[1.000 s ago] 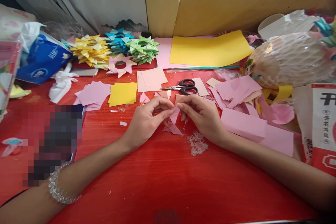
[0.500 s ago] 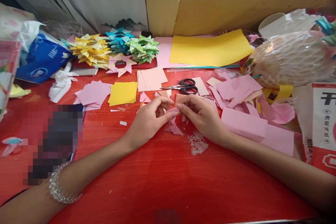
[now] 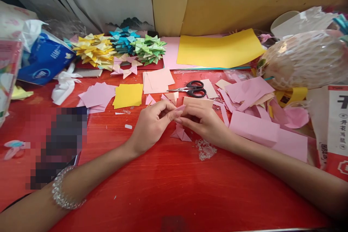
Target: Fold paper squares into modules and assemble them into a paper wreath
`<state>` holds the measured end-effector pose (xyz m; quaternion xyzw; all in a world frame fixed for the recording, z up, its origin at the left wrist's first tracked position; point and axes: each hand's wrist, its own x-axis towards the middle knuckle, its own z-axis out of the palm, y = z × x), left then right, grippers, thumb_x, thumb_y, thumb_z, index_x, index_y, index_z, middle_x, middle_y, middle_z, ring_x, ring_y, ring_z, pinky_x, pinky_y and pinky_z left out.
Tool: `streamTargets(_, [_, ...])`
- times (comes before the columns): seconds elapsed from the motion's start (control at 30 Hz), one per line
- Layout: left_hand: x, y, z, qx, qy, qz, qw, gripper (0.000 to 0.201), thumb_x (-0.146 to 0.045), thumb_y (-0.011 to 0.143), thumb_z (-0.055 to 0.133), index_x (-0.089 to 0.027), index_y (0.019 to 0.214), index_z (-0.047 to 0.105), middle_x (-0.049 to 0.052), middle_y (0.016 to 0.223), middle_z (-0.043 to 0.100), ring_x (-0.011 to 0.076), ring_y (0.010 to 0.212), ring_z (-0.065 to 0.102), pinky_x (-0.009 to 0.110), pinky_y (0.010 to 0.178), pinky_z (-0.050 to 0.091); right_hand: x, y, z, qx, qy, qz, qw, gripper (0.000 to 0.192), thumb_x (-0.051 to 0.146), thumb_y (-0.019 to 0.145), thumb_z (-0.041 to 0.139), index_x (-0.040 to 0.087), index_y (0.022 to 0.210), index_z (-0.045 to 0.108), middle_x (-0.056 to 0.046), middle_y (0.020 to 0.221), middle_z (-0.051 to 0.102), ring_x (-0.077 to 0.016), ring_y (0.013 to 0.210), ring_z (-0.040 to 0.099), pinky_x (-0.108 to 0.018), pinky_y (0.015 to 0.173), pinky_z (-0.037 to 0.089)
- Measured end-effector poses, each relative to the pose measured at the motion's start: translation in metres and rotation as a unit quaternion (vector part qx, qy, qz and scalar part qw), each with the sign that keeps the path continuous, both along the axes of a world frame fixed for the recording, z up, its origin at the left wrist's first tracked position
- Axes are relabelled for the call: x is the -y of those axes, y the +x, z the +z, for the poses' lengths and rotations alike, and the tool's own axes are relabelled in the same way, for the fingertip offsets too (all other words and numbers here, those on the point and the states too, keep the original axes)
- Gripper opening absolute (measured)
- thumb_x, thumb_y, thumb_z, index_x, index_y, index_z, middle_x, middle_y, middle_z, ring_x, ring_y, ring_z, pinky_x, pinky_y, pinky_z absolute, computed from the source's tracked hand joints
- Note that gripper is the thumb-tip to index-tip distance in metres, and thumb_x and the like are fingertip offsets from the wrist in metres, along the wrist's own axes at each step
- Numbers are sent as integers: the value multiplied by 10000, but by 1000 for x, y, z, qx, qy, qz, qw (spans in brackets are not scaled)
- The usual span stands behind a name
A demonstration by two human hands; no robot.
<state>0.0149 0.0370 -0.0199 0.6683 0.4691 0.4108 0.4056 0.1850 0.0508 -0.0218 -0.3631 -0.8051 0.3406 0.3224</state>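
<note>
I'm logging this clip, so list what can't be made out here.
- Small pink folded paper piece, head view: mostly covered by the left hand and right hand; its fold is unreadable.
- Pixelated block on the red table: blurred out.
- Red-and-white printed box: cut off by the right edge.

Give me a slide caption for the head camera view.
Both hands, left and right, pinch a pink paper piece near scissors.
</note>
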Motion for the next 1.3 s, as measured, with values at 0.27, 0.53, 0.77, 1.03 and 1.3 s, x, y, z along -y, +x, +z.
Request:
streamTargets(0.27, [-1, 1, 0, -6, -28, 0, 1000, 132, -318, 824, 591, -197, 773, 591, -29, 749, 611, 108, 717, 548, 214, 674, 413, 0, 3, 1, 8, 28, -1, 1000, 124, 182, 866, 533, 144, 799, 629, -16, 686, 544, -121, 651, 471, -247, 588, 383])
streamTargets(0.53, [0, 0, 1, -48, -17, 13, 999, 186, -339, 849, 548, -186, 743, 548, -33, 712, 561, 99, 657, 488, 213, 615, 372, -2, 0, -2, 16, 0, 14, 1000, 140, 249, 846, 569, 128, 832, 639, -20, 687, 561, -118, 620, 476, -246, 562, 382])
streamTargets(0.77, [1, 1, 1, -53, -12, -4, 999, 211, -359, 860, 517, -185, 748, 555, -12, 713, 580, 118, 657, 503, 230, 617, 385, -2, 3, -3, 23, -22, 35, 999, 188, 234, 883, 505, 143, 774, 628, -36, 739, 594, -132, 682, 519, -254, 604, 404])
streamTargets(1.03, [-2, -1, 4, -53, -35, -11, 998, 286, -352, 871, 489, -180, 644, 475, -30, 617, 473, 101, 560, 409, 244, 551, 338, -3, 2, 0, 32, -23, 69, 997, 222, 203, 872, 513, 149, 660, 549, -1, 648, 501, -114, 607, 454, -242, 562, 366])
streamTargets(1.3, [-4, 0, 3, -24, -18, -44, 999, 155, -327, 824, 576, -184, 766, 584, -7, 756, 591, 123, 714, 533, 238, 654, 412, 0, 2, 3, 55, -41, 88, 994, 205, 154, 884, 467, 142, 718, 588, -19, 705, 581, -116, 652, 523, -239, 607, 400])
